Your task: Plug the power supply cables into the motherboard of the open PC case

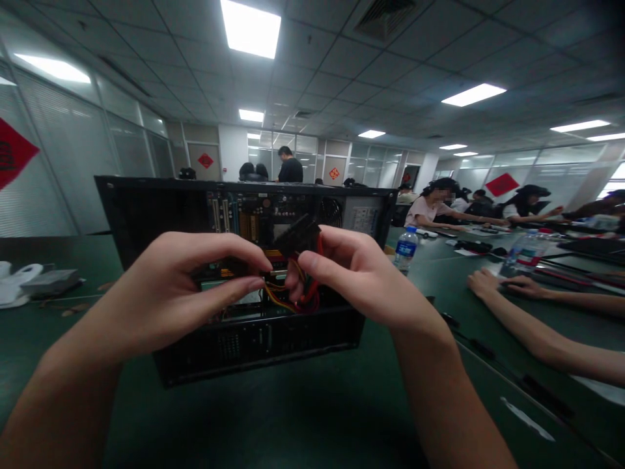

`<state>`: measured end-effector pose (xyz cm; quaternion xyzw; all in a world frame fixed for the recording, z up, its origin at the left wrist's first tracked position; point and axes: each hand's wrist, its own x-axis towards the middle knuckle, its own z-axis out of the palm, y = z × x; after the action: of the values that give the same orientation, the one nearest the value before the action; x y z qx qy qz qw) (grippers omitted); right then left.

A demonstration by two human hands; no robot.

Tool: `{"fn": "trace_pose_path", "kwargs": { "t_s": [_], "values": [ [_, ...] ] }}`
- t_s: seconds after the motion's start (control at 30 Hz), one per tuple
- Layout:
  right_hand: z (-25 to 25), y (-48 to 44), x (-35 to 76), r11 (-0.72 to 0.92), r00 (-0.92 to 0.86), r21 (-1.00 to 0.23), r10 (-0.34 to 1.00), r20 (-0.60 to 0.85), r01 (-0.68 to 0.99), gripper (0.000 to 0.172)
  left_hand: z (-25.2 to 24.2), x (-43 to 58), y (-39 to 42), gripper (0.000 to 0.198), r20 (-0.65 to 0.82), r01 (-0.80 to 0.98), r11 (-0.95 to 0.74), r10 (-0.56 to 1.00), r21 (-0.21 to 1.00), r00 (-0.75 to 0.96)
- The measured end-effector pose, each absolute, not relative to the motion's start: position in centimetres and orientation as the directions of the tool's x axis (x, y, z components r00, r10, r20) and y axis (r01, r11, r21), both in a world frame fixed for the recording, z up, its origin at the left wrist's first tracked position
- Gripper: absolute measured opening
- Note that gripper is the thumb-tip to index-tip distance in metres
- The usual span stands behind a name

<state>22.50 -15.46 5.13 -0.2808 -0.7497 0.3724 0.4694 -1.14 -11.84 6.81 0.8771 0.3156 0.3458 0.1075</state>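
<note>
A black computer case (258, 335) stands on the table with its side off, its inside facing me. In front of it, my right hand (346, 260) pinches a black cable connector (295, 238) between thumb and fingers. A bundle of red, yellow and black wires (305, 299) hangs below that connector and runs into the case. My left hand (209, 267) is curved just left of the wires, with a small gap between thumb and index fingertip; nothing I can make out lies between them. Behind the hands show the motherboard (273, 212) and the power supply (361, 215).
A water bottle (406, 251) stands right of the case, with another bottle (525, 254) farther right. Another person's forearms (532, 332) rest on the green table (293, 417). A grey box (51, 282) and white items lie at left. Several people sit in the background.
</note>
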Motion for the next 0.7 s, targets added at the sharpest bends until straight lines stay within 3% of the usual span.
{"fn": "trace_pose_path", "kwargs": {
  "t_s": [0.13, 0.4, 0.7],
  "values": [
    [4.9, -15.4, 22.3, 0.528, -0.479, -0.842, 0.771, 0.420, 0.112, 0.029, 6.4, -1.0, -11.9, 0.036, 0.620, 0.417, -0.852, 0.519, 0.316, 0.589],
    [5.0, -14.9, 22.5, 0.570, -0.479, -0.804, 0.761, 0.438, 0.169, 0.038, 5.5, -0.3, -11.1, 0.042, 0.797, 0.394, -0.919, 0.216, -0.029, 0.565],
    [4.6, -14.3, 22.1, 0.591, -0.487, -0.784, 0.750, 0.448, 0.188, 0.041, 5.5, -0.4, -10.8, 0.046, 0.764, 0.393, -0.914, 0.182, -0.100, 0.618]
  ]
}}
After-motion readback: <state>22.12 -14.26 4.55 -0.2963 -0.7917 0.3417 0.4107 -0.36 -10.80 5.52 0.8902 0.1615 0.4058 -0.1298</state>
